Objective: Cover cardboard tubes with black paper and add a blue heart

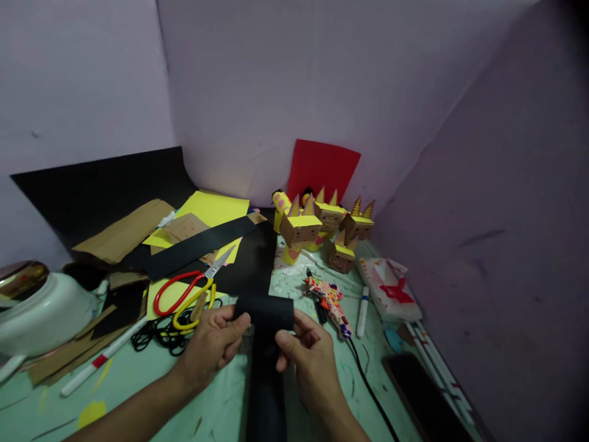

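Note:
A black paper strip (267,393) runs up the middle of the head view, with its far end curled into a short roll (264,312). My left hand (211,347) pinches the roll's left end between thumb and fingers. At the opposite end, my right hand (308,356) is closed on the roll, its thumb near the lower edge. Whether anything lies inside the roll is hidden. Just beyond my left hand lie scissors (181,294) with one red and one yellow handle. A flower-patterned glue gun (330,301) rests beyond my right hand, its black cord trailing toward me.
Cardboard box-head figures (301,230) with horns stand at the back before a red sheet (322,169). Yellow paper (216,209), cardboard scraps (124,233) and black cord (161,334) cover the left. A phone (423,393), tissue pack (389,288) and marker (363,313) lie right.

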Available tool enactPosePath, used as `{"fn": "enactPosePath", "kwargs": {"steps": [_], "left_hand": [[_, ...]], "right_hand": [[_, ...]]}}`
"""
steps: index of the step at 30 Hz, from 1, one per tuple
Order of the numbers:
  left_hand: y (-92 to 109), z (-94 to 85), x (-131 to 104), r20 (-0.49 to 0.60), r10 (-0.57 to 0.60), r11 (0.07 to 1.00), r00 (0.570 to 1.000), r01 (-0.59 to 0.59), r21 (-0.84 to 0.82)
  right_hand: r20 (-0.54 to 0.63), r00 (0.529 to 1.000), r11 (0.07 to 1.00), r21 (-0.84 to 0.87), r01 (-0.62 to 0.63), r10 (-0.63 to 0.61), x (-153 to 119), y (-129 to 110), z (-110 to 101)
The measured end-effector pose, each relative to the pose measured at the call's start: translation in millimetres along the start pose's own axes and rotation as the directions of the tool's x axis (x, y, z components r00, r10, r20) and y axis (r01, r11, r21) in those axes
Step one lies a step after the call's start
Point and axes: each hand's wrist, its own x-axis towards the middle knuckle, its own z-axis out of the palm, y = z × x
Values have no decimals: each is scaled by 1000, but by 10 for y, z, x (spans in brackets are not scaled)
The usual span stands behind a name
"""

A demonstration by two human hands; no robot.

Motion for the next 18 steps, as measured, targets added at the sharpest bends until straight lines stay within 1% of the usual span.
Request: {"fn": "enactPosePath", "kwargs": {"steps": [2,4,6,7,9,11,13,14,15,16,17,18], "left_hand": [[4,-9,29,-23,-34,999,999,33,-32],[15,-9,49,-36,-51,998,998,50,-44],[27,3,51,-43,-48,998,998,46,-36],[33,11,44,-47,-36,999,998,35,-26],[46,27,17,-55,3,1000,998,-3,4],[52,32,-22,-50,51,998,997,-48,43],[38,19,-63,-24,164,980,986,-160,115],[20,5,-81,-22,256,956,967,-249,157],[-4,-11,-95,-35,364,915,931,-351,198],[-31,-28,-106,-58,474,861,878,-449,241],[-56,-42,-113,-80,563,804,823,-523,282],[-76,-53,-118,-87,615,764,784,-564,315]], "right_hand": [[-109,993,998,24,51,-48,19,-39,-23],[-219,971,994,19,107,-100,35,-81,-46],[-248,959,990,6,144,-138,43,-108,-61],[-236,961,989,1,145,-141,44,-111,-65],[-155,983,995,-1,103,-102,41,-89,-65],[-20,1000,1000,9,9,-9,36,-40,-60],[94,992,994,50,-95,90,35,9,-52],[120,985,987,90,-137,125,35,24,-45],[126,980,974,145,-172,154,35,31,-35],[126,976,957,208,-203,180,33,31,-22],[134,970,933,272,-235,205,28,25,-7],[157,960,905,325,-273,233,21,17,10]]}}
